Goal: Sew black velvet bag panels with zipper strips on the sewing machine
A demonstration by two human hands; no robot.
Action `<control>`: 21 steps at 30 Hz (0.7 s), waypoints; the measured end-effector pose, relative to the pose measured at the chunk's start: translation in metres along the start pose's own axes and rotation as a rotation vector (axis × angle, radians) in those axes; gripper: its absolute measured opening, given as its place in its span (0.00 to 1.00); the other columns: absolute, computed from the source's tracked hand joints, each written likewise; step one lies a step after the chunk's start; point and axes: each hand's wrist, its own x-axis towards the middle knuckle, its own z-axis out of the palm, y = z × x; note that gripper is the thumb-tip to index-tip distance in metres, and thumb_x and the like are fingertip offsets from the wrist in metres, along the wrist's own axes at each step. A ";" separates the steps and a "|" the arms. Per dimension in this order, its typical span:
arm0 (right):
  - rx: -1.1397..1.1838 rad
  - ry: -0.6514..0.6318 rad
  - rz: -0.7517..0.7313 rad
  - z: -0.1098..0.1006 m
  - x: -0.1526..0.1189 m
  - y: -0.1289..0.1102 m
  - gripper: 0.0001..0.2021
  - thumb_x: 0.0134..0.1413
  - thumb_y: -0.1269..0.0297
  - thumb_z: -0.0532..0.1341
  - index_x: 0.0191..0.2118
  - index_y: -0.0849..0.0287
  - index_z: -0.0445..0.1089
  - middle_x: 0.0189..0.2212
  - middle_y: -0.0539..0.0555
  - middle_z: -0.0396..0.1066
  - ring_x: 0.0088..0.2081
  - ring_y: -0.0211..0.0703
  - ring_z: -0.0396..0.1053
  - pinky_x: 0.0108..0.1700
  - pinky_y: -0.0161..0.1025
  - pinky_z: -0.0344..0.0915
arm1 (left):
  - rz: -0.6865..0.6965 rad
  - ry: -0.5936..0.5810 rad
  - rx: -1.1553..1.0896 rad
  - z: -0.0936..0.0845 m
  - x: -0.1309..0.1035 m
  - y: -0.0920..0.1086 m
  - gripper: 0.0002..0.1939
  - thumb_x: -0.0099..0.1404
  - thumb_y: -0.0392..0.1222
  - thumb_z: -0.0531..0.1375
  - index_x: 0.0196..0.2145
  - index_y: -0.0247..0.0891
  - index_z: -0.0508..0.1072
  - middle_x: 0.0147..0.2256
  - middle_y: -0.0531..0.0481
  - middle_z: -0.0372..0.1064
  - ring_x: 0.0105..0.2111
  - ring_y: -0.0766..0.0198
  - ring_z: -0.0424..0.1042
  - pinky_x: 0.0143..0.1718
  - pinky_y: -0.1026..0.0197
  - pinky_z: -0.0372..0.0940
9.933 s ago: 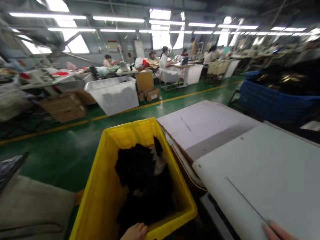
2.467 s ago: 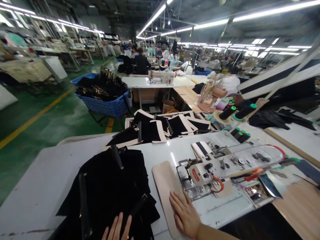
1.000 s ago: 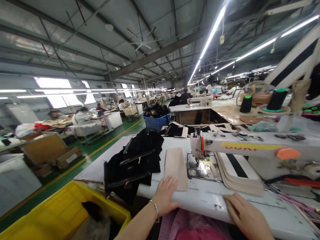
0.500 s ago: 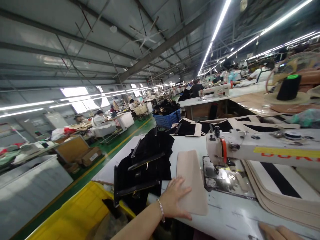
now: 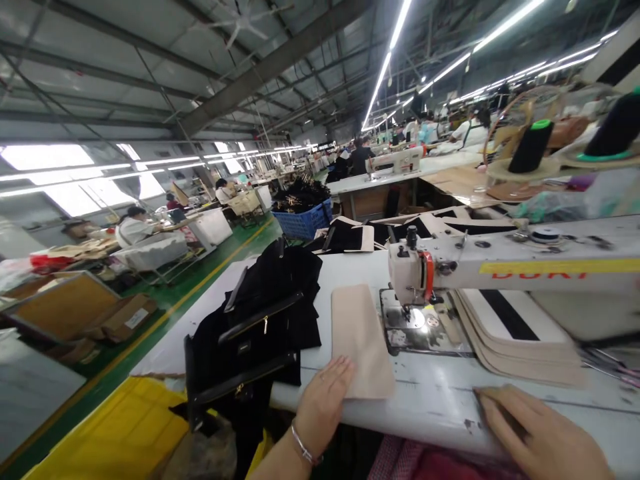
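A beige fabric panel [image 5: 361, 340] lies on the white sewing table, left of the machine's needle plate [image 5: 425, 327]. My left hand [image 5: 325, 397], with a bracelet at the wrist, has its fingers stretched flat over the panel's lower left corner; its thumb is hidden. Near the table's front edge, my right hand [image 5: 543, 433] has bent fingers, their tips close together. A dark patch shows between them, and whether it is an object or shadow I cannot make out. Right of the needle plate is a stack of beige panels [image 5: 525, 347], the top one white with a black stripe.
Black zippered pieces [image 5: 260, 320] are heaped at the table's left, above a yellow bin [image 5: 115, 427]. The sewing machine [image 5: 500, 257] spans the right side. Behind it stand thread cones [image 5: 533, 147]. A blue crate [image 5: 303, 220] sits on the floor beyond; people work farther back.
The view has swung right. My left hand's spread fingers have drawn together at the panel's lower left corner. My right hand has come farther into view at the table edge.
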 end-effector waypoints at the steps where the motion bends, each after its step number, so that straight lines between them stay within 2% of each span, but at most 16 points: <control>1: 0.033 -0.091 0.057 -0.004 0.007 -0.014 0.15 0.54 0.48 0.56 0.40 0.46 0.75 0.41 0.50 0.76 0.42 0.49 0.73 0.45 0.44 0.66 | 0.006 0.040 -0.009 -0.001 -0.005 0.011 0.28 0.68 0.26 0.42 0.64 0.31 0.54 0.58 0.39 0.64 0.62 0.60 0.59 0.59 0.54 0.64; 3: 0.189 -0.278 0.150 -0.007 0.017 -0.045 0.19 0.59 0.48 0.52 0.50 0.47 0.70 0.41 0.51 0.76 0.41 0.47 0.73 0.43 0.43 0.68 | 0.093 0.100 -0.028 0.000 -0.018 0.038 0.24 0.70 0.30 0.44 0.63 0.29 0.56 0.55 0.39 0.67 0.60 0.59 0.62 0.57 0.56 0.66; 5: 0.357 -0.398 0.210 -0.003 0.017 -0.074 0.26 0.61 0.50 0.49 0.62 0.51 0.58 0.39 0.53 0.76 0.39 0.47 0.73 0.39 0.42 0.69 | 0.214 0.160 -0.049 0.006 -0.031 0.064 0.21 0.72 0.35 0.48 0.60 0.32 0.62 0.50 0.42 0.72 0.55 0.59 0.69 0.55 0.58 0.68; 7: 0.414 -0.364 0.223 0.006 0.007 -0.094 0.31 0.59 0.52 0.51 0.66 0.55 0.50 0.47 0.56 0.73 0.48 0.48 0.71 0.48 0.44 0.68 | 0.304 0.184 -0.116 0.012 -0.039 0.080 0.18 0.72 0.39 0.51 0.57 0.39 0.66 0.46 0.49 0.76 0.49 0.64 0.74 0.55 0.63 0.67; 9: 0.437 -0.310 0.222 0.017 -0.010 -0.100 0.32 0.59 0.53 0.52 0.67 0.56 0.49 0.56 0.58 0.67 0.57 0.49 0.64 0.57 0.47 0.61 | 0.353 0.128 -0.227 0.011 -0.035 0.085 0.15 0.73 0.42 0.52 0.55 0.45 0.68 0.44 0.55 0.77 0.47 0.69 0.74 0.57 0.66 0.63; 11: 0.455 -0.260 0.253 0.024 -0.025 -0.094 0.31 0.59 0.53 0.52 0.66 0.57 0.52 0.60 0.58 0.61 0.61 0.49 0.59 0.61 0.50 0.56 | 0.379 -0.020 -0.347 -0.001 -0.016 0.081 0.15 0.73 0.45 0.50 0.55 0.46 0.68 0.48 0.54 0.75 0.52 0.68 0.71 0.61 0.63 0.57; 13: 0.460 -0.202 0.307 0.025 -0.032 -0.080 0.31 0.59 0.51 0.51 0.66 0.58 0.53 0.61 0.58 0.60 0.61 0.50 0.57 0.62 0.51 0.54 | 0.332 -0.195 -0.473 -0.018 0.016 0.073 0.19 0.73 0.50 0.49 0.57 0.43 0.66 0.54 0.48 0.69 0.58 0.61 0.64 0.65 0.55 0.51; 15: 0.463 -0.182 0.333 0.020 -0.027 -0.067 0.31 0.59 0.50 0.51 0.65 0.58 0.55 0.61 0.58 0.60 0.61 0.50 0.58 0.61 0.51 0.55 | 0.239 -0.320 -0.672 -0.033 0.053 0.066 0.35 0.65 0.67 0.50 0.59 0.40 0.65 0.59 0.42 0.62 0.62 0.52 0.59 0.66 0.47 0.46; 17: 0.464 -0.222 0.331 0.010 -0.015 -0.055 0.31 0.58 0.50 0.52 0.64 0.58 0.57 0.60 0.58 0.61 0.60 0.51 0.59 0.61 0.50 0.56 | 0.193 -0.387 -0.930 -0.039 0.086 0.061 0.47 0.57 0.78 0.45 0.58 0.38 0.67 0.58 0.39 0.63 0.59 0.49 0.62 0.64 0.48 0.49; 18: 0.463 -0.255 0.327 0.006 -0.008 -0.051 0.31 0.57 0.49 0.53 0.63 0.58 0.58 0.59 0.57 0.62 0.60 0.51 0.60 0.61 0.50 0.57 | 0.168 -0.420 -1.043 -0.040 0.099 0.059 0.49 0.54 0.80 0.43 0.57 0.38 0.68 0.56 0.40 0.66 0.57 0.49 0.65 0.63 0.49 0.52; 21: 0.465 -0.326 0.329 -0.004 0.005 -0.043 0.31 0.56 0.48 0.55 0.63 0.55 0.59 0.58 0.56 0.63 0.58 0.52 0.63 0.59 0.51 0.59 | 0.080 -0.541 -1.299 -0.038 0.123 0.051 0.48 0.53 0.79 0.46 0.56 0.39 0.70 0.52 0.42 0.70 0.53 0.48 0.69 0.59 0.49 0.58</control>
